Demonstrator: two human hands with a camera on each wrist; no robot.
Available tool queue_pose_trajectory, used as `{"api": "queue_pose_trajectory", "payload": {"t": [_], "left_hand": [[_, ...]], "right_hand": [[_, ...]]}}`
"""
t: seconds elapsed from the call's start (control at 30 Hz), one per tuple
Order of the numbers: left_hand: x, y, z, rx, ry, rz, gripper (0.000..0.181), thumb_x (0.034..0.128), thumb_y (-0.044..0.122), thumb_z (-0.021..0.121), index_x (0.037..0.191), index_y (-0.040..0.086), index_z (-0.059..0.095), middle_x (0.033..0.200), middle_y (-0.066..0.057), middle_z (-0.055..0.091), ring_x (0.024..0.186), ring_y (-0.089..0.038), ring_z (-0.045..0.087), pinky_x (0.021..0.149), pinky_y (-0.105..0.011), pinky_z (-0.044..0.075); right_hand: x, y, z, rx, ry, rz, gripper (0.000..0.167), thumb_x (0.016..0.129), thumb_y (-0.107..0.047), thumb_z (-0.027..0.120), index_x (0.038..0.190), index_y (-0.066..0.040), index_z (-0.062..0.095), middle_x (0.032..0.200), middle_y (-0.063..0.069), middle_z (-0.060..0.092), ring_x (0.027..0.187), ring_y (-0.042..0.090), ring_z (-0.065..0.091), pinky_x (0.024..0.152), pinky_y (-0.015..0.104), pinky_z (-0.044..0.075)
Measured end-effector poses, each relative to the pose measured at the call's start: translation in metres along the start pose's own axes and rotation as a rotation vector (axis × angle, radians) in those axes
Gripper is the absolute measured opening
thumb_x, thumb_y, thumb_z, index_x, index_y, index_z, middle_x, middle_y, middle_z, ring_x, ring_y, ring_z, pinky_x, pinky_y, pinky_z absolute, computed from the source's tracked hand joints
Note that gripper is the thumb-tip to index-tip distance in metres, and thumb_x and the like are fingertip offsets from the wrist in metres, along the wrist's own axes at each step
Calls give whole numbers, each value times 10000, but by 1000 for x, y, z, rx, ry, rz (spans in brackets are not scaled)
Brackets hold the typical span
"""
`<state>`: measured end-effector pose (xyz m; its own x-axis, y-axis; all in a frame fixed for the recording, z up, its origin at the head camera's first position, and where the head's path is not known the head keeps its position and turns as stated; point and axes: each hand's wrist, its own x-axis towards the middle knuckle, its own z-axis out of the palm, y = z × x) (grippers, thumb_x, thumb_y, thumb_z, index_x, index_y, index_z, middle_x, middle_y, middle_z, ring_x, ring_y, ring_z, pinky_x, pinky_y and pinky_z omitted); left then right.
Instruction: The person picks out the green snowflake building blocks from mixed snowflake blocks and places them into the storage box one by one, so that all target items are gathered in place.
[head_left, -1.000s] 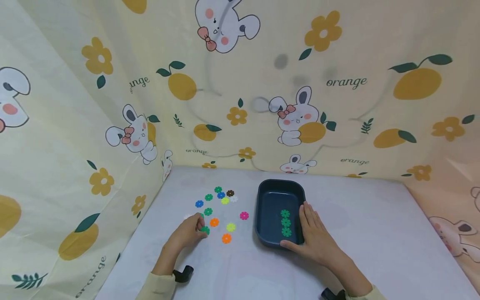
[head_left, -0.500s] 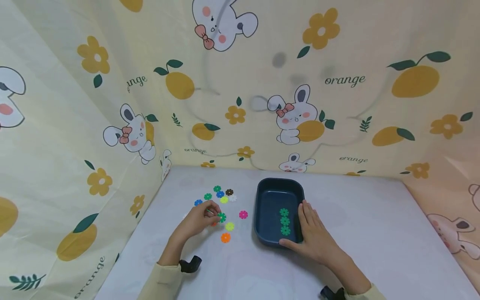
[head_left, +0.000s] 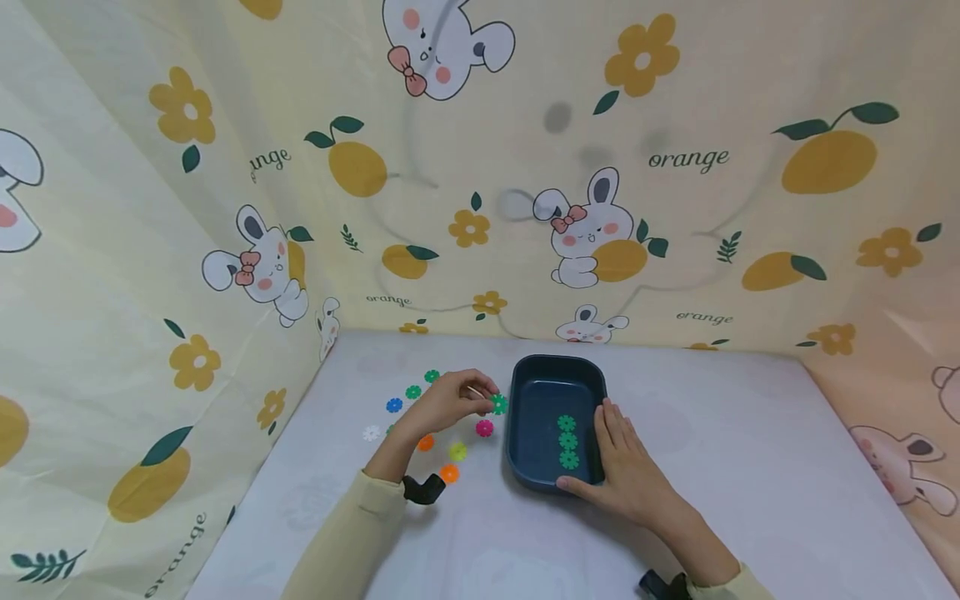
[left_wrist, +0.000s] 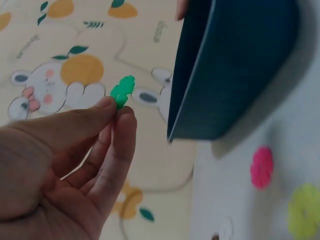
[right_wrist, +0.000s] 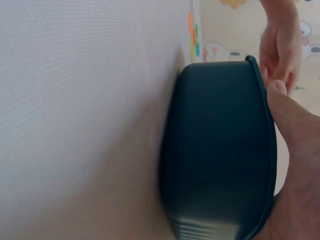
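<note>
Pinching, the left hand [head_left: 448, 400] partly covers a green disc [left_wrist: 123, 90].

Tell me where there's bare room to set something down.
Free: the table right of the right hand; inside the tray, left of the three green flower pieces. Crowded: left of the tray, where loose flower pieces lie around the left hand.

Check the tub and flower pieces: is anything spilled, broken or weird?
Nothing stands out. The dark tub stands upright, with three green pieces lined up inside. Loose flower pieces lie scattered on the table, and those in plain sight look whole.
</note>
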<state>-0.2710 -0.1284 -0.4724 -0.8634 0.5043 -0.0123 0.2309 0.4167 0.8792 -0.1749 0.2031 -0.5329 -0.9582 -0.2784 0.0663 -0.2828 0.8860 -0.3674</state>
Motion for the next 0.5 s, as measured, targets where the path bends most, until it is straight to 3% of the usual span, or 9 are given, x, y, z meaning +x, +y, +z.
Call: {"api": "queue_pose_trajectory", "payload": {"t": [0.2, 0.3, 0.5], "left_hand": [[38, 12, 10, 0, -86, 70, 188, 1034, 129, 733, 1216, 91, 762, 1092, -54, 768, 992, -380, 763, 943, -465, 611], [56, 15, 18, 17, -114, 93, 193, 1032, 109, 729, 1214, 60, 769, 1085, -71, 779, 978, -355, 764, 951, -500, 609], [83, 19, 34, 80, -151, 93, 201, 1031, 104, 729, 1212, 43, 789, 1051, -57, 793, 881, -192, 734, 869, -326, 619]], "right_hand": [[2, 2, 1, -7, -2, 0, 1385, 822, -896, 636, 1668, 89, 152, 1774, 261, 44, 1645, 434, 73, 1297, 621, 154], [2, 2, 1, -14, -8, 2, 1393, 819, -910, 619, 1668, 90, 151, 1773, 264, 48, 1643, 437, 76, 1297, 622, 152], [0, 0, -1, 1, -8, 1, 1380, 825, -882, 651, 1668, 89, 149, 1773, 263, 41, 1647, 430, 58, 1299, 614, 148]]}}
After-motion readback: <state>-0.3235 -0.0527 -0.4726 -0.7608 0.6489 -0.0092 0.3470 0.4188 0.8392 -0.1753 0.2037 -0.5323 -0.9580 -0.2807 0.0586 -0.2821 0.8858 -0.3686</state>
